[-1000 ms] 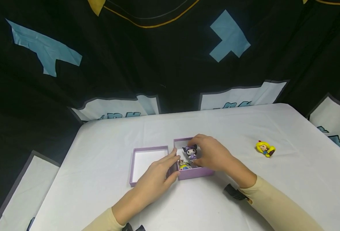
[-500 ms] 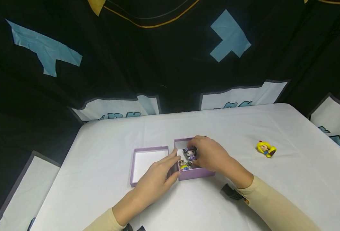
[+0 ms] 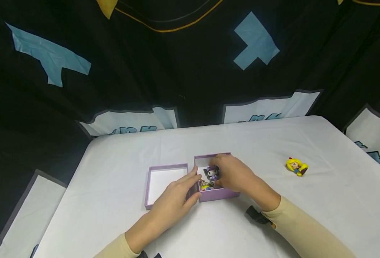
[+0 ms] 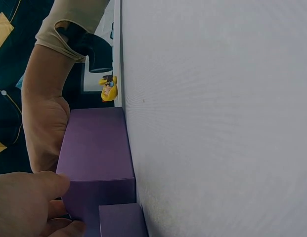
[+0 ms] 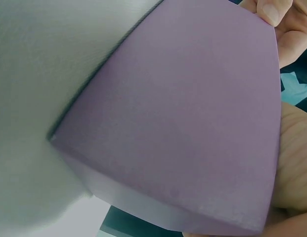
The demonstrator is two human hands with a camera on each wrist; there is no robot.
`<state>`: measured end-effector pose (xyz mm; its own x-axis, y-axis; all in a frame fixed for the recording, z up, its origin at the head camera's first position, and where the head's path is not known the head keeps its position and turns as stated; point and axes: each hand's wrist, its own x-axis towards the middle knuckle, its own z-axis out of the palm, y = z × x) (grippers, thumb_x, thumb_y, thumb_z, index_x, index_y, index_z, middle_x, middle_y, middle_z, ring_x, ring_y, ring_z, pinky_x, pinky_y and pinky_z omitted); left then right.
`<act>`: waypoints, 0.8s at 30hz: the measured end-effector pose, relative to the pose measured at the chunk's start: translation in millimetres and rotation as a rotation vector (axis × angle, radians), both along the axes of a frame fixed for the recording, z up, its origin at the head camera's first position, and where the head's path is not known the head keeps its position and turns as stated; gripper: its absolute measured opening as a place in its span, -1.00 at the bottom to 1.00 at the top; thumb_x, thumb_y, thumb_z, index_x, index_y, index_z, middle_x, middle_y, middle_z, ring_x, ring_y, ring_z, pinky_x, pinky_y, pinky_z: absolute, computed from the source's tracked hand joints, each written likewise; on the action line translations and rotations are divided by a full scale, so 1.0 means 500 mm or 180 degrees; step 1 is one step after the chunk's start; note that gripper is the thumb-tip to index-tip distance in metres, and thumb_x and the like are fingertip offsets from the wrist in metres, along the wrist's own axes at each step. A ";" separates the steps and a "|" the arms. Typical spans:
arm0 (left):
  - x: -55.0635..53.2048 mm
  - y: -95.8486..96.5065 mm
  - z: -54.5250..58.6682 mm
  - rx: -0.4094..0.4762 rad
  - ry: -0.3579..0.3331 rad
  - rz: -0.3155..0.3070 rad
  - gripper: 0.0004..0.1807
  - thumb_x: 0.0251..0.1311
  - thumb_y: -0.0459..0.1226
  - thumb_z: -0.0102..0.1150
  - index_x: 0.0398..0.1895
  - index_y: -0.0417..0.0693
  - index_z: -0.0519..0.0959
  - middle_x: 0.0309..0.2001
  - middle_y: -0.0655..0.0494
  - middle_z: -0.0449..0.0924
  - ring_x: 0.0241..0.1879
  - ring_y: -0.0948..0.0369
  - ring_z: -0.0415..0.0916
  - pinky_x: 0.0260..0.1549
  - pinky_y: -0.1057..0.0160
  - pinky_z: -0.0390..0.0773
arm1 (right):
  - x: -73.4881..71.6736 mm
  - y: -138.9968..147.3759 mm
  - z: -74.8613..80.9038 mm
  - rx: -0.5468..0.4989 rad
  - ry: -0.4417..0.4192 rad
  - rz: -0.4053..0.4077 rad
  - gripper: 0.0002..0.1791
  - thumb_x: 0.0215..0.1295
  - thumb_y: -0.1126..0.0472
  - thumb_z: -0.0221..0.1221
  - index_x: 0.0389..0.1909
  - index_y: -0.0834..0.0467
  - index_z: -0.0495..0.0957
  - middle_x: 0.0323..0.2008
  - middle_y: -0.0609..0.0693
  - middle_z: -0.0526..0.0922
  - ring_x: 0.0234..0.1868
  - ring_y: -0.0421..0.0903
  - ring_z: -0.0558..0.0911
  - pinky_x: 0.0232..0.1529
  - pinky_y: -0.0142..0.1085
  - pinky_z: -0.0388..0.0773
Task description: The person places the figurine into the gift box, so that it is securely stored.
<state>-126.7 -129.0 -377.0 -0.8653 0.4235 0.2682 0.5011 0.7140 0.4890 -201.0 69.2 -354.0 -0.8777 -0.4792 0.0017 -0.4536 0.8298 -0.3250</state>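
In the head view a purple box [image 3: 219, 194] stands uncovered on the table. My left hand [image 3: 174, 197] rests against its left side, fingers straight along the rim and thumb at the front corner. From the right, my right hand [image 3: 238, 175] reaches down into the box and pinches a figurine with a black hood and purple dress [image 3: 212, 174]. Part of that figurine is hidden by the hand. Below it in the box lies a small yellow-and-blue figurine [image 3: 205, 185]. The box's front wall [image 5: 173, 118] fills most of the right wrist view.
A shallow purple lid [image 3: 147, 186] with a white inside lies left of the box, partly behind my left hand. A yellow-haired figurine [image 3: 296, 166] lies on the right of the white table [image 3: 257, 139]. A dark patterned cloth [image 3: 164, 71] hangs behind.
My right hand has shifted slightly down and left inside the box, and the black-hooded figurine has moved a little lower with it. My left hand and the box have stayed put.
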 end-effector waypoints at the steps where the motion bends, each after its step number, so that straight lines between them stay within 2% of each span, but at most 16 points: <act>1: 0.000 0.000 0.000 -0.0002 -0.0002 -0.0001 -0.48 0.30 -0.16 0.22 0.29 -0.14 0.46 0.42 -0.02 0.22 0.34 0.11 0.25 0.27 0.14 0.32 | 0.000 0.000 -0.001 0.0003 -0.0004 -0.0001 -0.39 -0.21 0.25 0.59 -0.02 0.15 0.64 -0.03 -0.01 0.63 -0.14 -0.13 0.59 0.01 -0.19 0.59; 8: -0.001 0.001 -0.003 0.0004 0.0007 -0.0026 -0.47 0.31 -0.16 0.22 0.30 -0.16 0.44 0.42 -0.06 0.22 0.35 0.09 0.24 0.28 0.13 0.30 | -0.002 0.009 0.004 0.0041 -0.0065 0.0097 -0.42 -0.20 0.25 0.58 -0.05 0.14 0.65 -0.09 -0.06 0.63 -0.19 -0.18 0.57 -0.02 -0.24 0.59; 14: 0.000 0.002 -0.005 0.0017 0.0023 -0.0054 -0.47 0.30 -0.17 0.22 0.30 -0.17 0.44 0.42 -0.07 0.21 0.34 0.08 0.25 0.27 0.12 0.32 | -0.006 0.023 0.011 -0.0003 -0.0114 0.0239 -0.43 -0.16 0.27 0.56 -0.02 0.16 0.65 -0.02 -0.04 0.63 -0.04 -0.13 0.57 0.09 -0.18 0.54; 19: 0.001 0.002 -0.003 0.0004 -0.0033 -0.0045 -0.46 0.32 -0.16 0.21 0.32 -0.14 0.43 0.43 -0.03 0.19 0.35 0.10 0.23 0.29 0.14 0.29 | -0.009 0.040 0.022 -0.0173 -0.0141 0.0343 -0.48 -0.07 0.28 0.50 0.01 0.17 0.64 -0.02 -0.02 0.65 0.06 -0.06 0.57 0.17 -0.12 0.50; 24: 0.002 0.002 -0.001 0.0000 -0.0064 -0.0025 -0.45 0.33 -0.13 0.19 0.33 -0.13 0.42 0.44 -0.01 0.18 0.35 0.07 0.24 0.29 0.14 0.27 | -0.018 0.062 0.042 -0.0406 -0.0149 0.0357 -0.49 -0.01 0.24 0.47 0.04 0.17 0.64 -0.01 -0.03 0.65 0.04 -0.05 0.59 0.11 -0.08 0.55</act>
